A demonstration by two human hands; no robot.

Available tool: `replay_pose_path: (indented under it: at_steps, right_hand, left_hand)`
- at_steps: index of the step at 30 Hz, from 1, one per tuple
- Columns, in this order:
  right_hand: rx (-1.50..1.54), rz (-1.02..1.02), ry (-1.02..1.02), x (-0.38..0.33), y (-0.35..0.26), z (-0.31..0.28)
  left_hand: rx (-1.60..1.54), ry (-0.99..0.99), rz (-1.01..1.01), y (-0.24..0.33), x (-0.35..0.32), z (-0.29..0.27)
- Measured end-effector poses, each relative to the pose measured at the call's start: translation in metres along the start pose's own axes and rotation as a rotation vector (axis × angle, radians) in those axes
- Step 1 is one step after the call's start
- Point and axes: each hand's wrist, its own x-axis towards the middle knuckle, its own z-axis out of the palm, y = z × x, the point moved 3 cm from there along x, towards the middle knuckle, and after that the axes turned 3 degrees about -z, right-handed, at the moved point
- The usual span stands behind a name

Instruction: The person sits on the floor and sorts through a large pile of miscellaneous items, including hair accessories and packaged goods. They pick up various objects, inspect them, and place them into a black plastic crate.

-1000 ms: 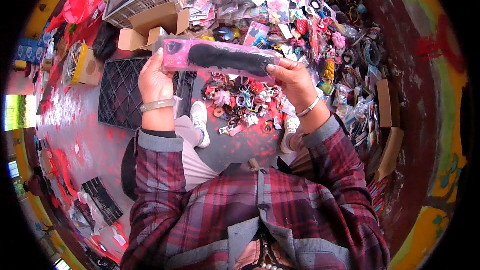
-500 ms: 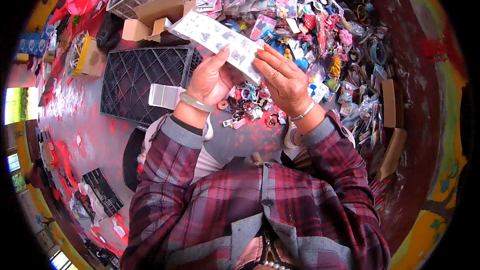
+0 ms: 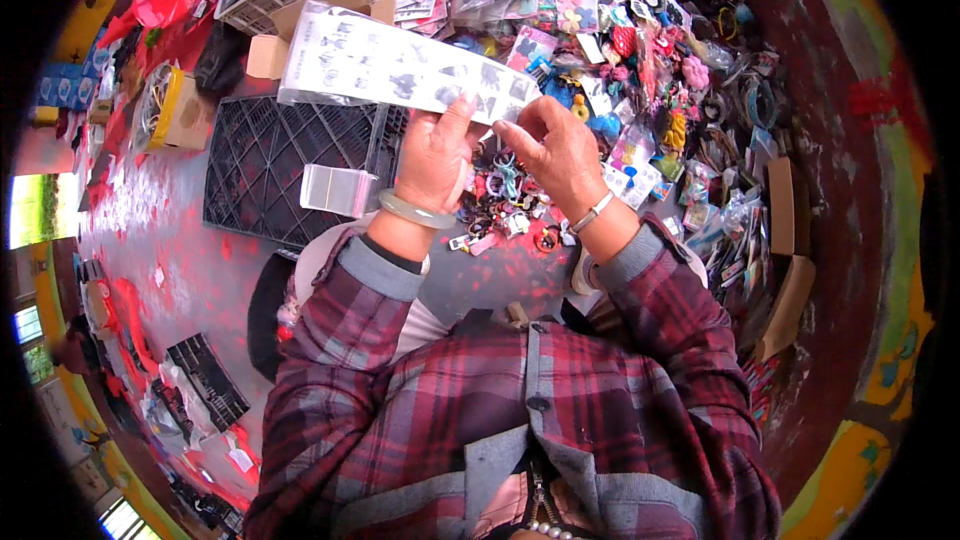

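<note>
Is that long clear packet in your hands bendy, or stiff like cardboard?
Probably fairly stiff: the long clear packet stretches far left of the left hand with little droop. It looks thin, so likely light. Its glossy wrap may be slippery; the right hand steadies its end.

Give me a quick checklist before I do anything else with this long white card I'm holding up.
1. Left hand grips the card at its lower edge: ok.
2. Right hand fingers pinch the card's right end: ok.
3. Card held above the black crate, not touching it: ok.
4. Card flat, not creased: cannot tell.
5. Small clear bag lies flat on the crate: ok.
6. Trinket pile below the hands is tidy: not ok.
</note>
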Motion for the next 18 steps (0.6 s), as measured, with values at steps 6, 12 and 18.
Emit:
replay_pose_path:
  at_steps: [6, 12, 18]
  right_hand:
    - [0.069, 0.060, -0.033, 0.002, 0.012, 0.009]
    - [0.109, 0.155, -0.081, 0.002, 0.021, 0.015]
    - [0.211, 0.284, -0.080, 0.001, 0.037, 0.022]
  left_hand:
    - [0.184, -0.029, -0.003, -0.013, -0.005, -0.001]
    - [0.331, -0.041, 0.037, -0.025, -0.004, -0.009]
    - [0.192, -0.055, -0.038, -0.034, -0.004, -0.006]
